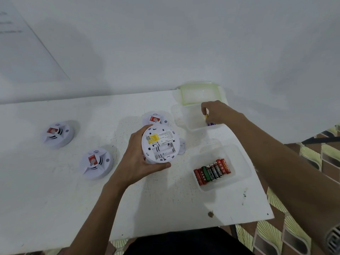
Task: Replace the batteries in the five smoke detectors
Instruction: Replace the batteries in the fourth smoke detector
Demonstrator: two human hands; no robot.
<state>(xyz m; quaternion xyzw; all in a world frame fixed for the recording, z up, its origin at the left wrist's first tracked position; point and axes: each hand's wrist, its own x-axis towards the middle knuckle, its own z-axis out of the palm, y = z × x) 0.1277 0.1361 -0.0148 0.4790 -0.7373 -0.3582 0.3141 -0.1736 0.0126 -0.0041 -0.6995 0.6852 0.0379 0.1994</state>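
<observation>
My left hand (137, 161) grips a white round smoke detector (159, 143) tilted up, its back side facing me with a yellow label and an empty battery bay. My right hand (215, 112) reaches into a clear plastic container (193, 126) and pinches a small battery (206, 116) by its yellow end; a purple battery (211, 124) lies under the hand. A nearer clear container (239, 173) holds several red, green and black batteries (212, 172). Three more detectors lie on the table: one at far left (58, 134), one in front of it (95, 163), one behind the held unit (156, 118).
The white table (55, 199) stands against a white wall. A green-rimmed lid (199, 93) leans at the back behind the far container. A small white cover piece (182, 146) lies right of the held detector. The table's right edge (257, 181) drops to a patterned floor.
</observation>
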